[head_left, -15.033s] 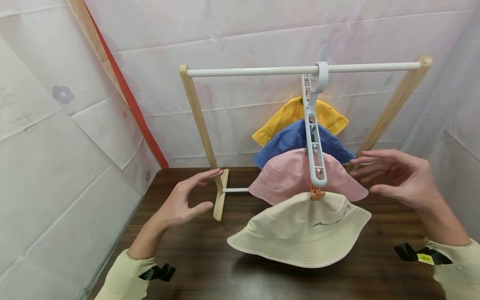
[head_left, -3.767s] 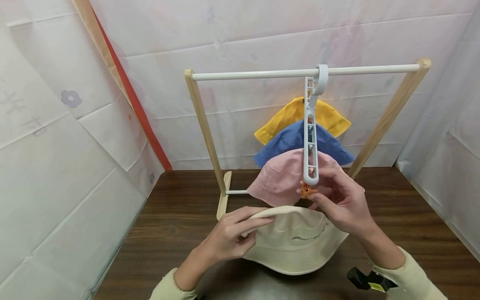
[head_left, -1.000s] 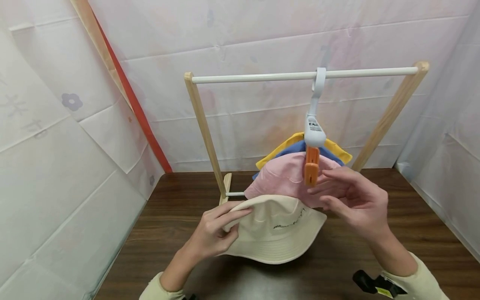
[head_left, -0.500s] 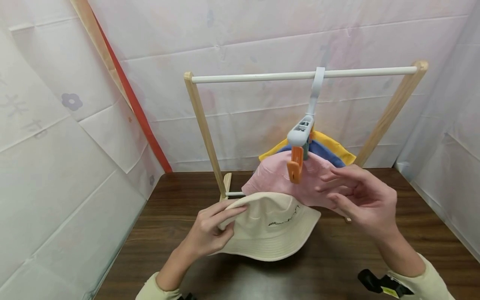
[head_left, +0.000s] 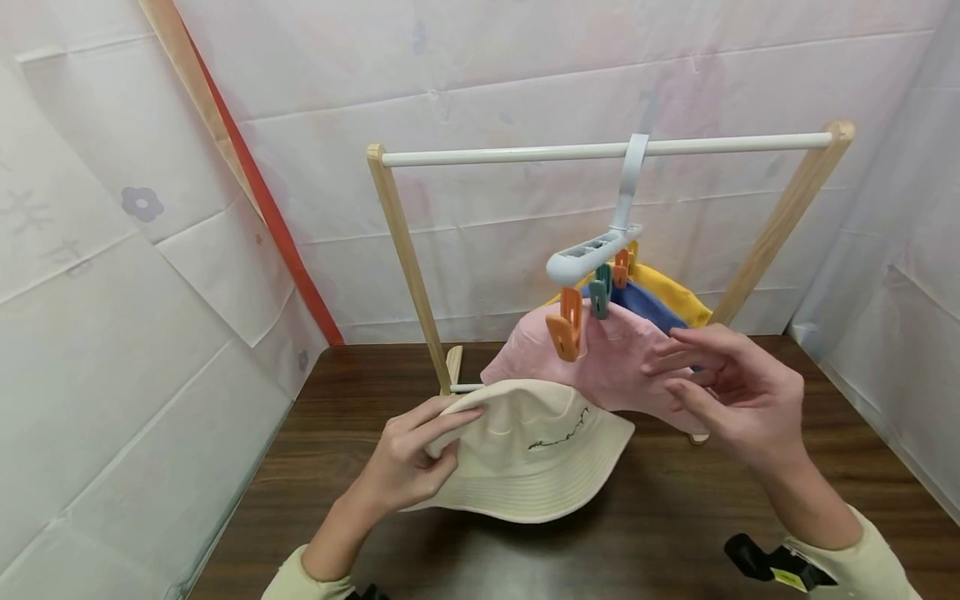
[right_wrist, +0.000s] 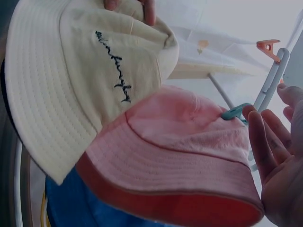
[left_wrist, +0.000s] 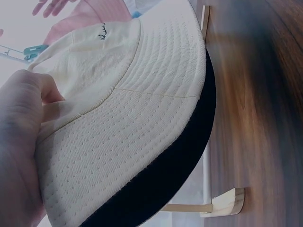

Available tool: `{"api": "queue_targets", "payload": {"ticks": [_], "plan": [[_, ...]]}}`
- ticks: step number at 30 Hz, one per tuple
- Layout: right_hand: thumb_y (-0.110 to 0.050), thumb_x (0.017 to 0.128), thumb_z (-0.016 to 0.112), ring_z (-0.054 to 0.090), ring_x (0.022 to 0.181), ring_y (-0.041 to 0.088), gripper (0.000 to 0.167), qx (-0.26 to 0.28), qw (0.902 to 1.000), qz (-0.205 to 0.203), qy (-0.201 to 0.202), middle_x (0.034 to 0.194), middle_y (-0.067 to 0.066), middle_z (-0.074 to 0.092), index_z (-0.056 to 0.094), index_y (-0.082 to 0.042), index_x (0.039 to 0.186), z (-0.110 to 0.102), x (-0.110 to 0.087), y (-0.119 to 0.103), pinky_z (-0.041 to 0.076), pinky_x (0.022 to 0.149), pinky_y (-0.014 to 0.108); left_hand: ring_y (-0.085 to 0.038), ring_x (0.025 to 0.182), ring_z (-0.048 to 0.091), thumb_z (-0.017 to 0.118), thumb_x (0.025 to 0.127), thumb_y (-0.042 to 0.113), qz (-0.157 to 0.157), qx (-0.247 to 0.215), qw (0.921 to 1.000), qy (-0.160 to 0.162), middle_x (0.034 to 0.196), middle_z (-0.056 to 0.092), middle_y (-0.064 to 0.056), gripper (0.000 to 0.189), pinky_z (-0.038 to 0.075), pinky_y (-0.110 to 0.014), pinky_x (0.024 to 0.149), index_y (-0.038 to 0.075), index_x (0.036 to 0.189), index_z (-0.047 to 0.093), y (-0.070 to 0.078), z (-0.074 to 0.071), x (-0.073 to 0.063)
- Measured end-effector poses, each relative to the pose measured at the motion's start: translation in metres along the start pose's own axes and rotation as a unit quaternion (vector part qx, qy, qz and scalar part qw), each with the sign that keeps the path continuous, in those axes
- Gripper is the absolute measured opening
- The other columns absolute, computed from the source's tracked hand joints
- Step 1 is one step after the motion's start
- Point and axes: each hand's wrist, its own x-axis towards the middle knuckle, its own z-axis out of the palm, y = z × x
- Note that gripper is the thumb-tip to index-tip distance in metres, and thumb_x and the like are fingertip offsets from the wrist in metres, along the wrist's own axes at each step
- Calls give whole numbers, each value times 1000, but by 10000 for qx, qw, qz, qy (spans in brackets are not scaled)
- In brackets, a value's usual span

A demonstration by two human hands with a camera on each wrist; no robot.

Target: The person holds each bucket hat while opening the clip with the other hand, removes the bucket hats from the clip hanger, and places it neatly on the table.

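My left hand [head_left: 412, 450] pinches the cream bucket hat [head_left: 517, 458] by its left side, thumb in front, and holds it over the table. Dark script is stitched on its crown, and the left wrist view shows a black underside. Fingers spread and holding nothing, my right hand [head_left: 742, 392] is beside the pink bucket hat [head_left: 555, 350]. That hat hangs from a green clip [head_left: 600, 292] on the grey hanger [head_left: 592, 250]. An orange clip [head_left: 566, 325] at the hanger's near end has no hat in it. Behind hang a blue hat [head_left: 645, 304] and a yellow hat [head_left: 675, 292], partly hidden.
The hanger hooks over the white bar [head_left: 510, 155] of a rack with wooden legs [head_left: 405, 267]. A brown wooden table [head_left: 675, 533] lies beneath. White patterned sheets [head_left: 487, 75] enclose the back and sides.
The cream hat has come off the orange clip and moved left in my left hand. The hanger has tipped level and swung its near end left. My right hand has drawn back right.
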Motion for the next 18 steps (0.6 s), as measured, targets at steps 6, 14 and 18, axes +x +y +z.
{"api": "queue_targets", "payload": {"ticks": [6, 14, 18], "plan": [[12, 96, 81, 86, 107, 18, 45, 22, 10000, -25, 56, 122, 15, 84, 61, 29, 132, -5, -1, 0, 66, 78, 18, -26, 106, 79, 71, 71, -20, -88, -17, 10000, -30, 125, 80, -18, 67, 63, -27, 91, 3, 132, 79, 0, -4, 0], [10, 94, 83, 86, 112, 20, 45, -71, 9997, -76, 210, 121, 15, 85, 62, 30, 128, -7, 3, -2, 67, 86, 20, -26, 105, 79, 71, 70, -21, -72, -13, 10000, -50, 125, 80, -19, 66, 63, -25, 92, 2, 132, 79, -2, -9, 1], [7, 94, 85, 86, 114, 19, 45, -181, 9994, -23, 280, 121, 14, 85, 64, 29, 127, -10, 4, -4, 66, 86, 20, -25, 103, 79, 71, 70, -20, -58, 15, 10000, -37, 124, 80, -19, 66, 63, -24, 90, 2, 132, 79, -3, -12, 2]]}}
